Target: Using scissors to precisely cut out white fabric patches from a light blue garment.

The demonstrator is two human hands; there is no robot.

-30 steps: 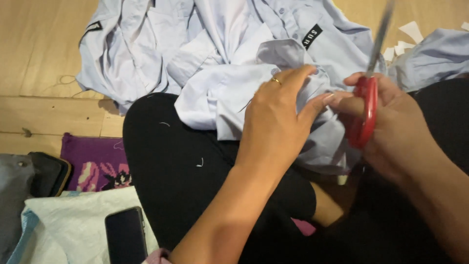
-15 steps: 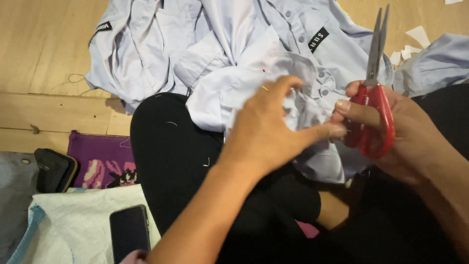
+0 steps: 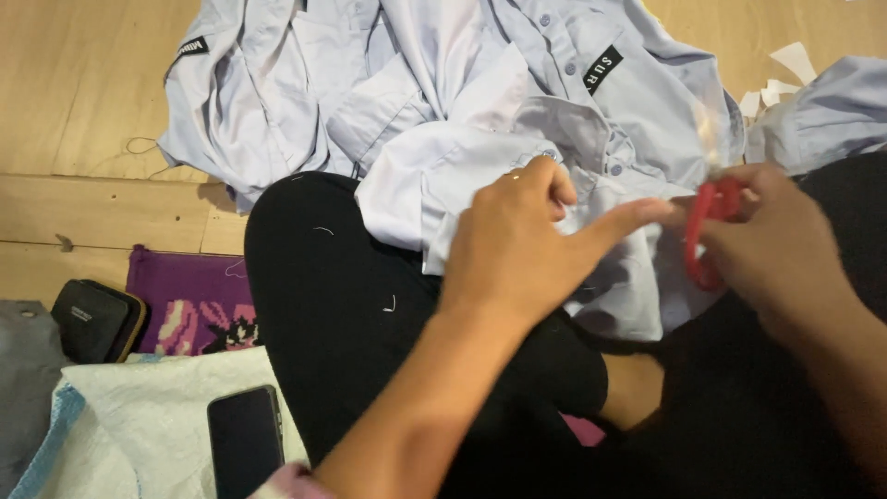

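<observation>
A pale blue shirt (image 3: 480, 111) lies bunched across my lap and the wooden floor. My left hand (image 3: 527, 240), with a ring on one finger, rests on the shirt's fabric near its collar, index finger stretched toward the right. My right hand (image 3: 776, 245) grips red-handled scissors (image 3: 707, 231); their blades are blurred and point up over the cloth. My legs (image 3: 351, 314) are in black trousers with bits of thread on them.
A dark phone (image 3: 245, 439) lies on a white woven sack (image 3: 148, 416) at lower left. A black pouch (image 3: 97, 319) and a purple patterned cloth (image 3: 189, 305) sit beside it. White paper scraps (image 3: 781, 79) lie at upper right near another pale blue garment (image 3: 822, 111).
The scissors dropped from upright, blades clearly raised, to lower and blurred. My left hand shifted left along the shirt, and the view moved so more floor shows at left.
</observation>
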